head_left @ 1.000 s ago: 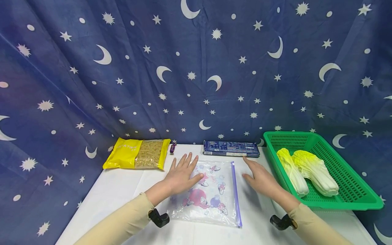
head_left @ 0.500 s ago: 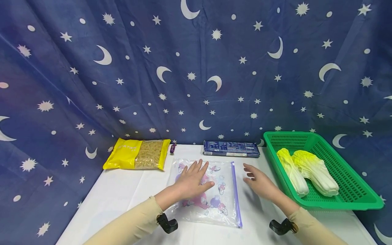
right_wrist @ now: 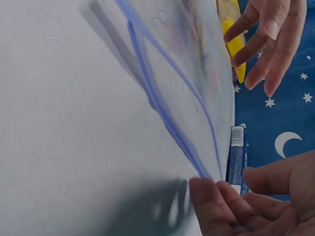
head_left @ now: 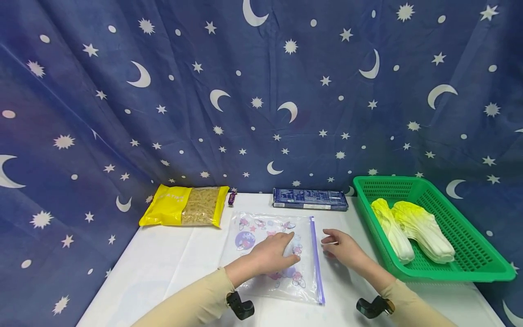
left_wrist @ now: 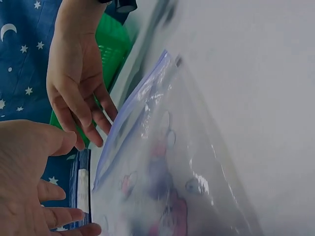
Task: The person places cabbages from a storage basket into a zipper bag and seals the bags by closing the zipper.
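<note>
A clear zip bag (head_left: 245, 240) with pink and purple cartoon prints lies flat, its purple zip edge (head_left: 316, 263) at the right. My left hand (head_left: 273, 254) is over the bag's middle, fingers extended and thumb spread; contact with the plastic cannot be judged. Just right of the zip edge, my right hand (head_left: 344, 250) hovers with bent, relaxed fingers and holds nothing. In the right wrist view two purple strips (right_wrist: 167, 120) run apart along the bag's mouth, and the right fingertips (right_wrist: 203, 189) appear close to their far end.
Behind the bag lie a yellow pasta packet (head_left: 185, 205), a small purple-wrapped candy (head_left: 232, 198) and a flat dark-blue package (head_left: 310, 199). At right, a green basket (head_left: 482, 268) holds two Chinese cabbages (head_left: 425, 231). A star-patterned curtain (head_left: 261, 91) hangs behind the white table (head_left: 155, 263).
My left hand has slid right and nearer to me across the bag, uncovering its left part. The right hand has come slightly lower, and its fingers have bent more. The bag stays put.
</note>
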A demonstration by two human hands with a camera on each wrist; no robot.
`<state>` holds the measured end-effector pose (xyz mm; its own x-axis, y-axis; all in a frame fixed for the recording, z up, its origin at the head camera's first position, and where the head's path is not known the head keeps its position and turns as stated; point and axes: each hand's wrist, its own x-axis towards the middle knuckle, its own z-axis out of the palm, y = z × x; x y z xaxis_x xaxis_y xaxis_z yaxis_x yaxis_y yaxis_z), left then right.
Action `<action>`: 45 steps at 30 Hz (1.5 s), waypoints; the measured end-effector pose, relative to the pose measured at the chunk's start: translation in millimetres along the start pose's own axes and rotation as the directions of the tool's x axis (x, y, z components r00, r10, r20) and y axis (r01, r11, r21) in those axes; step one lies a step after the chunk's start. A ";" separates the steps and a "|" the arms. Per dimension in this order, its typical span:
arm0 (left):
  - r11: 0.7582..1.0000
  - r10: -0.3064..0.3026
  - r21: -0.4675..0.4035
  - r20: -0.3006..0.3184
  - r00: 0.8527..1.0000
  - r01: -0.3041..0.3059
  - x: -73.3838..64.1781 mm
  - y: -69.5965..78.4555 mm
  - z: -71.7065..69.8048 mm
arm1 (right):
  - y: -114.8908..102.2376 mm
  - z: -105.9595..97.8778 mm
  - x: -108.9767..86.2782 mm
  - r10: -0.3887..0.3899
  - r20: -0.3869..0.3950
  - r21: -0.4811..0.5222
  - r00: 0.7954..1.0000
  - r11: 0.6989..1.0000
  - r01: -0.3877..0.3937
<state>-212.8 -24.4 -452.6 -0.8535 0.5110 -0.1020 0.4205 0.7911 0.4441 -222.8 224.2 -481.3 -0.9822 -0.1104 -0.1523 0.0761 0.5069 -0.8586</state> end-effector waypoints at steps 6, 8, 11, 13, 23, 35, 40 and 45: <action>1.000 -0.027 0.005 0.009 1.000 0.027 13.2 10.5 15.5 | 7.3 4.7 -0.1 0.036 0.026 0.146 0.999 0.988 -0.039; 0.999 -0.038 0.015 0.001 0.999 0.038 17.5 15.5 21.5 | 9.2 5.2 0.0 0.050 0.035 0.163 0.998 0.985 -0.055; 0.997 -0.066 0.043 -0.018 0.998 0.067 23.1 24.4 28.8 | 10.2 5.8 0.6 0.065 0.044 0.154 0.997 0.986 -0.071; 0.994 -0.086 0.058 -0.032 0.996 0.088 26.7 29.4 33.7 | 10.9 6.2 0.9 0.072 0.045 0.150 0.996 0.986 -0.078; 0.983 -0.150 0.091 -0.073 0.986 0.157 38.6 47.3 51.2 | 12.4 8.0 3.0 0.118 0.040 0.164 0.992 0.979 -0.123; 0.990 -0.140 0.023 -0.032 0.990 0.141 42.6 40.7 51.2 | 13.4 13.9 4.9 0.100 0.044 0.202 0.994 0.974 -0.107; 0.985 -0.096 -0.145 -0.010 0.995 0.094 38.1 26.2 45.0 | 11.8 18.9 6.0 0.051 0.024 0.191 0.998 0.980 -0.055; 0.971 -0.047 -0.237 -0.023 0.999 0.040 33.4 15.2 43.6 | 11.9 27.0 7.6 0.023 -0.024 0.177 0.999 0.984 -0.018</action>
<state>-221.6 19.3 -488.1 -0.8791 0.4656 -0.1019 0.3014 0.7087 0.6379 -224.8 206.4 -505.8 -0.9840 -0.0782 -0.1602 0.1234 0.3497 -0.9287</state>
